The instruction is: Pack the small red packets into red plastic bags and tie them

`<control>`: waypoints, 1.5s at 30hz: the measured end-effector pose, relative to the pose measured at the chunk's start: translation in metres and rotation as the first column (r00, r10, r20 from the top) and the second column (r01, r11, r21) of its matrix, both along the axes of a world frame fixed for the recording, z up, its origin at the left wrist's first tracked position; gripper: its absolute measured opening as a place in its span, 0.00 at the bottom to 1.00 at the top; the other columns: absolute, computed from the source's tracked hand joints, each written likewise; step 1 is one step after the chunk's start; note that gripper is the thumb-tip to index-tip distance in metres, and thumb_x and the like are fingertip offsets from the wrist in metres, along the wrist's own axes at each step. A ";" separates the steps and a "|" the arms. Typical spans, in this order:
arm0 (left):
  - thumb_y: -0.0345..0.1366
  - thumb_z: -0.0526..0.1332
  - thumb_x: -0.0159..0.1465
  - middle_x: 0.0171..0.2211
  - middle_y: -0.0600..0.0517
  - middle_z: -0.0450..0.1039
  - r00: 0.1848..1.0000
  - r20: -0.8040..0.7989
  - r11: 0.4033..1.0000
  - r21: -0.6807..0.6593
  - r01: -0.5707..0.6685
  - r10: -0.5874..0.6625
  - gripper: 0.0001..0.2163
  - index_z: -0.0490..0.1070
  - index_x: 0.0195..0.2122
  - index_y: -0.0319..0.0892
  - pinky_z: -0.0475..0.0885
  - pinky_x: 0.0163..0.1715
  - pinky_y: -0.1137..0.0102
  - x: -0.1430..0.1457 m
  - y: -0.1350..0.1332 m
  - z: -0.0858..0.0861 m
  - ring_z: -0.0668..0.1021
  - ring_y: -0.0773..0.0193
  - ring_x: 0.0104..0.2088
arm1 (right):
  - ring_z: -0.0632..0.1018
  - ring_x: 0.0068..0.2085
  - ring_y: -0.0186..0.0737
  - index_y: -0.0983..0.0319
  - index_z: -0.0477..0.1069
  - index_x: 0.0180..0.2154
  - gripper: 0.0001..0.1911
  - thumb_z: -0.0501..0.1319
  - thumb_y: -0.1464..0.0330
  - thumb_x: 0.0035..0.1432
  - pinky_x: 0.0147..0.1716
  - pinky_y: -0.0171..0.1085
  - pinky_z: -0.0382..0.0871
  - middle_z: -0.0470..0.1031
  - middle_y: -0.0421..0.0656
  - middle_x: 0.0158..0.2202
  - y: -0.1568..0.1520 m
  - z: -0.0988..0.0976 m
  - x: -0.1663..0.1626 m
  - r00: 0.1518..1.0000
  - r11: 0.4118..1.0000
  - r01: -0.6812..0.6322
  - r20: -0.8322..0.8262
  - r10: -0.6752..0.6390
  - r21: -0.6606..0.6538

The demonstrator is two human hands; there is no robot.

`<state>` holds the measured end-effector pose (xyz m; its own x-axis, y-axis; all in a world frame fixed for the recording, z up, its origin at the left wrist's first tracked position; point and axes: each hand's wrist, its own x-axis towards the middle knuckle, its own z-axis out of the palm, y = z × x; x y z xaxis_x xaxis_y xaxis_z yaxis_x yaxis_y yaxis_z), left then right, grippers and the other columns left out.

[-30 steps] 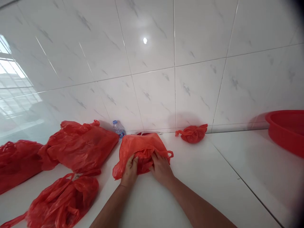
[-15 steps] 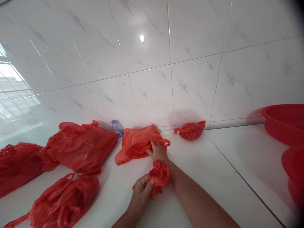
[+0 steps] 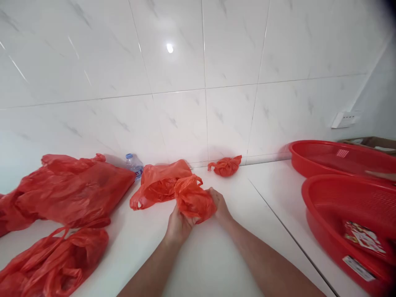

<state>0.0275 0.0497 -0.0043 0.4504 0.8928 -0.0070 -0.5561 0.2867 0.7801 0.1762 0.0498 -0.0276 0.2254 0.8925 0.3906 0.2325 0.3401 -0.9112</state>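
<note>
Both my hands hold a crumpled red plastic bag just above the white counter. My left hand grips it from below and my right hand holds its right side. Right behind it lies another red bag, flat and half open. A small knotted red bag sits by the wall, a little beyond my right hand.
Large red bags lie at the left and front left. A small water bottle lies against the tiled wall. Two red plastic baskets stand at the right, the nearer with packets inside.
A small red bag came out of the half-open one and both hands now hold it bunched together. The view has swung right, showing the two baskets.
</note>
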 end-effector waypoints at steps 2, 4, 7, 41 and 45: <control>0.45 0.57 0.62 0.43 0.47 0.76 0.998 0.046 0.999 0.002 0.033 -0.033 0.14 0.71 0.42 0.42 0.73 0.39 0.65 0.019 0.001 -0.003 0.77 0.57 0.41 | 0.78 0.40 0.44 0.64 0.70 0.40 0.34 0.39 0.46 0.61 0.37 0.40 0.71 0.78 0.49 0.38 -0.012 0.000 0.014 0.967 0.995 -0.092 -0.242 0.083 -0.026; 0.46 0.58 0.61 0.40 0.46 0.76 0.996 0.062 0.998 -0.011 0.060 -0.060 0.14 0.72 0.40 0.41 0.73 0.36 0.66 0.035 0.001 -0.006 0.78 0.58 0.38 | 0.77 0.44 0.46 0.63 0.69 0.45 0.34 0.42 0.44 0.59 0.41 0.42 0.71 0.77 0.51 0.43 -0.027 0.002 0.026 0.869 0.983 -0.181 -0.470 0.151 -0.019; 0.45 0.60 0.59 0.35 0.46 0.77 0.994 0.064 0.995 -0.024 0.092 -0.091 0.15 0.72 0.38 0.38 0.72 0.32 0.67 0.048 0.000 -0.010 0.78 0.59 0.33 | 0.77 0.46 0.45 0.60 0.62 0.53 0.32 0.49 0.45 0.57 0.41 0.43 0.72 0.74 0.50 0.48 -0.049 0.003 0.038 0.837 0.981 -0.188 -0.531 0.131 -0.054; 0.45 0.66 0.54 0.25 0.52 0.75 1.000 0.020 1.000 -0.015 -0.014 0.015 0.13 0.70 0.29 0.39 0.67 0.28 0.71 0.020 0.016 -0.015 0.75 0.65 0.24 | 0.70 0.37 0.40 0.60 0.69 0.34 0.10 0.50 0.72 0.61 0.38 0.41 0.67 0.69 0.45 0.35 -0.090 0.007 -0.007 0.627 0.942 0.059 0.722 -0.293 0.331; 0.43 0.65 0.55 0.26 0.50 0.75 0.999 -0.009 0.998 0.024 0.050 -0.050 0.12 0.72 0.30 0.38 0.68 0.29 0.71 0.018 0.008 -0.012 0.75 0.65 0.25 | 0.72 0.40 0.42 0.61 0.70 0.35 0.13 0.47 0.73 0.61 0.38 0.40 0.69 0.69 0.48 0.41 -0.076 0.007 -0.001 0.643 0.938 0.115 0.695 -0.320 0.326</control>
<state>0.0456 0.0575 -0.0165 0.4944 0.8692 0.0102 -0.5354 0.2952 0.7913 0.1750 -0.0263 -0.0206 -0.0480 0.7148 0.6977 0.8783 0.3629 -0.3113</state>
